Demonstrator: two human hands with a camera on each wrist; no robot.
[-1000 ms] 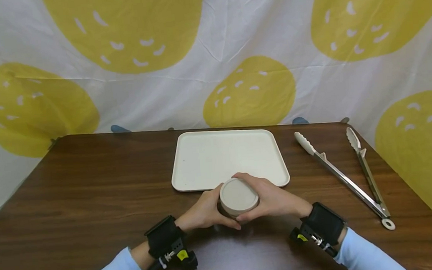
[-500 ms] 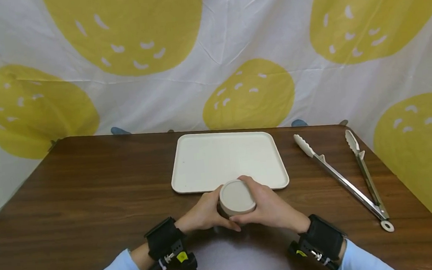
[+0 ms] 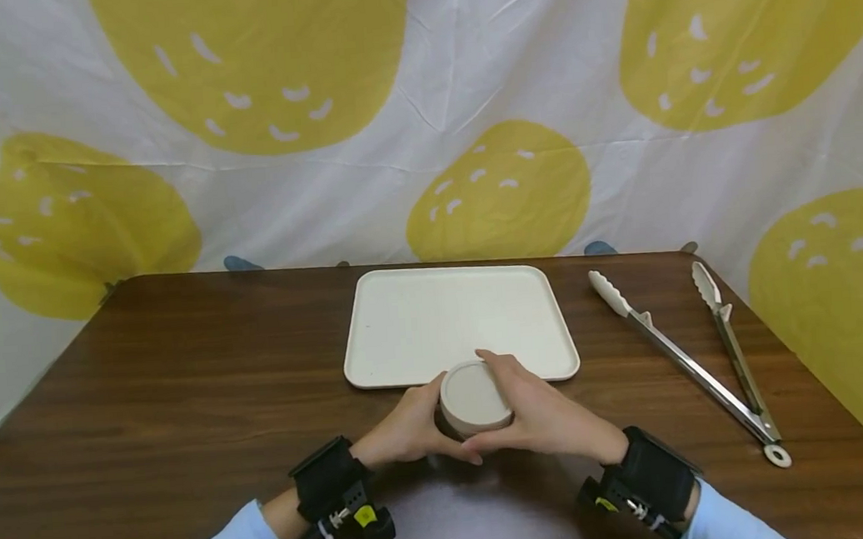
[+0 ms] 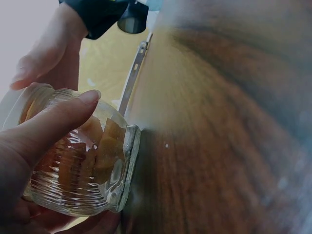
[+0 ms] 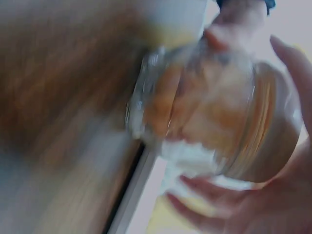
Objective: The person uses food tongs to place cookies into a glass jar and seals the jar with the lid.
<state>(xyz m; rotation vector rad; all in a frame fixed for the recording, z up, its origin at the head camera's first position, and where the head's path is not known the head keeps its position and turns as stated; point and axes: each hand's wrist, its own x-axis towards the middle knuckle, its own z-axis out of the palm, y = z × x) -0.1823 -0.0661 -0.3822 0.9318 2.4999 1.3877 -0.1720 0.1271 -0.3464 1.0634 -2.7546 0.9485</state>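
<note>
A glass jar with ribbed walls stands on the table just in front of the white tray. Orange-brown pieces show through its glass. My left hand grips the jar's body, its thumb lying across the glass in the left wrist view. Around the pale round lid curl the thumb and index finger of my right hand. Seen from the right wrist, the jar is blurred, and two fingers stand a little off the glass. The left hand's other fingers are mostly hidden behind the jar.
Two-armed metal tongs with pale tips lie spread on the right side of the brown wooden table. A white cloth with yellow fruit print hangs along the table's far edge.
My right hand has turned clockwise around the lid: its index fingertip shifted right and its thumb left. The left hand and the jar have stayed in place.
</note>
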